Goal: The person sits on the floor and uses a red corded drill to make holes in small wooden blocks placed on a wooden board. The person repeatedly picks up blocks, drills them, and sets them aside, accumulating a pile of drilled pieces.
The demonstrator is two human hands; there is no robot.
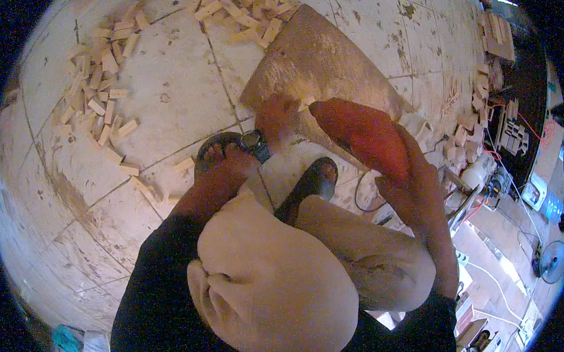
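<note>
Beige trousers [277, 289] nearest. Small wooden block [306, 102] between your left hand [278, 118] and right hand [365, 131]; grip too blurred to tell. Probably light, stiff; pinch its sides.

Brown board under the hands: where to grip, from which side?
Grip the brown board by its far-left edge, coming from the left, fingers under, thumb on top. It seems to lie flat, so an edge looks best; wooden blocks crowd the far corner, and the left hand and right hand are over the near side.
</note>
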